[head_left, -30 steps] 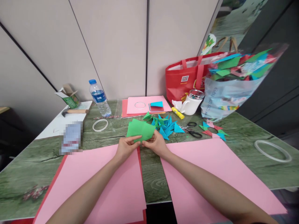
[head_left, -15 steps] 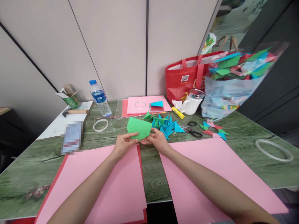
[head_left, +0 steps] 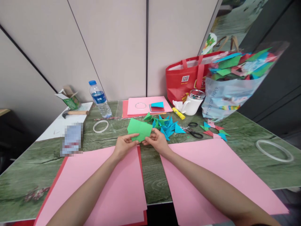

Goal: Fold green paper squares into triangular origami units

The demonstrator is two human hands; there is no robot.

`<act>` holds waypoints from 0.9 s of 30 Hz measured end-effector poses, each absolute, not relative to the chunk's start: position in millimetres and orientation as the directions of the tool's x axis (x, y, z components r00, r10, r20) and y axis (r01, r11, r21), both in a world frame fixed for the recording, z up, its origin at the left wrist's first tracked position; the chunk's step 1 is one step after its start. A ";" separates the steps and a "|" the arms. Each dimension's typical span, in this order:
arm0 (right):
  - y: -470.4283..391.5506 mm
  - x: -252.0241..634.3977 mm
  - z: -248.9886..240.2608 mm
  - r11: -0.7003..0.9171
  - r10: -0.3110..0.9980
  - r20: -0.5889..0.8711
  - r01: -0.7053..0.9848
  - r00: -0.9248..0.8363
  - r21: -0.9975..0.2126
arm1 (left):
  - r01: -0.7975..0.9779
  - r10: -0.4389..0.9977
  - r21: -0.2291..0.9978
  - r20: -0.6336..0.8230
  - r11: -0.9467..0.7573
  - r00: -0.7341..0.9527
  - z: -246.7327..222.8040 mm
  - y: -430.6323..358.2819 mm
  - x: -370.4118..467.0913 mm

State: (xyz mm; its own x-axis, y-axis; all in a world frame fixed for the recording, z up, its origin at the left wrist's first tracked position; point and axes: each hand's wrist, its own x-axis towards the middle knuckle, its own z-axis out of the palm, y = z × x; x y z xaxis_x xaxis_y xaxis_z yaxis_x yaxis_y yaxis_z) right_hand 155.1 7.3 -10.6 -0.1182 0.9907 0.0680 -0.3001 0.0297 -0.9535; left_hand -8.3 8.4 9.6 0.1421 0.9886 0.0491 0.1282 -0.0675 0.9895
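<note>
At the far left corner of the table [head_left: 156, 182], a white sheet [head_left: 54, 125] carries an open box [head_left: 71, 101] and a hammer [head_left: 78, 112], with a blurred-out item [head_left: 72, 139] just nearer. Next come a narrow ring [head_left: 100, 131] and, by the far edge, a water bottle [head_left: 100, 99]. Pink paper [head_left: 105, 188] reaches the near edge; over its far end, the left hand [head_left: 125, 146] pinches the lower left of a green paper [head_left: 139, 128], which sits over the table's middle. The right hand [head_left: 156, 142] grips its lower right, thumb in front. Beyond them, a pink stack [head_left: 141, 111] lies along the far edge, and a pile of folded blue and green pieces [head_left: 167, 126] is near the right hand. Farther right are a glue stick [head_left: 178, 113], scissors [head_left: 188, 128], a white mug [head_left: 193, 105], a red bag [head_left: 181, 88], a clear bag [head_left: 231, 91] of folded paper and, near the right edge, a larger ring [head_left: 288, 159].
</note>
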 end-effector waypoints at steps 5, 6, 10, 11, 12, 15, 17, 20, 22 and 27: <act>9.6 156.1 -14.5 -0.008 0.989 0.033 -0.271 -0.145 -0.963 | -0.008 0.991 0.997 0.078 -0.078 0.107 6.3 9.0 -6.4; 9.8 156.4 -14.5 -0.012 0.988 0.029 -0.264 -0.153 -0.964 | -0.036 0.991 0.996 0.082 -0.079 0.106 5.2 9.5 -6.7; 10.1 157.6 -12.9 0.083 0.993 0.097 -0.195 -0.062 -0.977 | -0.036 0.991 0.997 0.071 -0.068 0.114 1.5 11.2 -8.3; 10.3 158.0 -12.7 0.124 0.991 0.129 -0.173 -0.019 -0.977 | -0.020 0.991 0.998 0.057 -0.055 0.119 0.8 11.3 -8.5; 10.6 158.4 -12.7 0.163 0.987 0.161 -0.158 0.024 -0.974 | -0.007 0.991 0.999 0.043 -0.042 0.124 0.2 11.3 -8.5; 11.0 159.4 -13.7 0.172 0.985 0.163 -0.208 0.064 -0.963 | -0.010 0.993 0.999 0.041 -0.040 0.112 -0.9 11.1 -8.1; 11.0 160.0 -14.8 0.173 0.985 0.166 -0.232 0.051 -0.957 | -0.033 0.994 0.998 0.062 -0.060 0.085 -1.1 11.6 -8.1; 11.0 160.6 -17.1 0.218 0.976 0.218 -0.132 0.010 -0.967 | -0.058 0.993 0.992 0.116 -0.115 0.011 -1.5 13.7 -9.5; 11.5 161.1 -19.0 0.249 0.968 0.249 0.016 -0.001 -0.968 | -0.074 0.986 0.984 0.157 -0.160 -0.049 -2.0 15.5 -10.8; 11.7 161.7 -21.1 0.225 0.971 0.234 0.147 0.045 -0.963 | -0.137 0.978 0.968 0.206 -0.210 -0.043 -2.6 17.2 -10.5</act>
